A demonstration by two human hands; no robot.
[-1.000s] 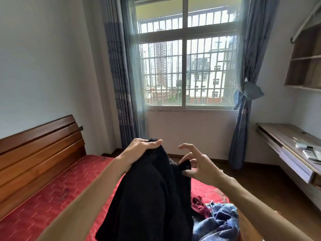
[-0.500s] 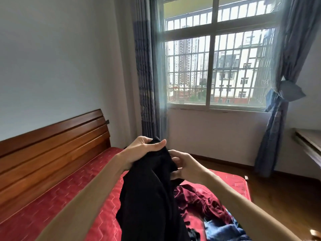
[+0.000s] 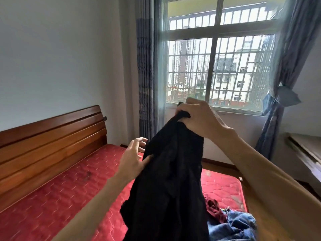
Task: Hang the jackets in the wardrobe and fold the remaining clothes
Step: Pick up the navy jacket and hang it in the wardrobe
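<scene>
- Two hands are raised over the bed; the right hand (image 3: pixel 199 119) is clenched on a bunch of cloth at the top of the black garment (image 3: pixel 173 180) and holds it up above the mattress's right half; the left hand (image 3: pixel 132 158) is spread and grasps nothing, its thumb just touching the cloth's left edge
- To do this step well, I judge, the left hand should find the collar or second shoulder and pinch it level with the right; drawing the two apart would let the piece hang flat and show whether it hangs or folds
- Two more pieces lie heaped and touching at the near right corner of the red mattress (image 3: pixel 60 197): one dark red garment (image 3: pixel 215 208); one blue denim garment (image 3: pixel 234 226)
- One wooden headboard (image 3: pixel 52 136) lines the mattress's left edge
- One barred window (image 3: pixel 217 66) stands farthest; no wardrobe shows
</scene>
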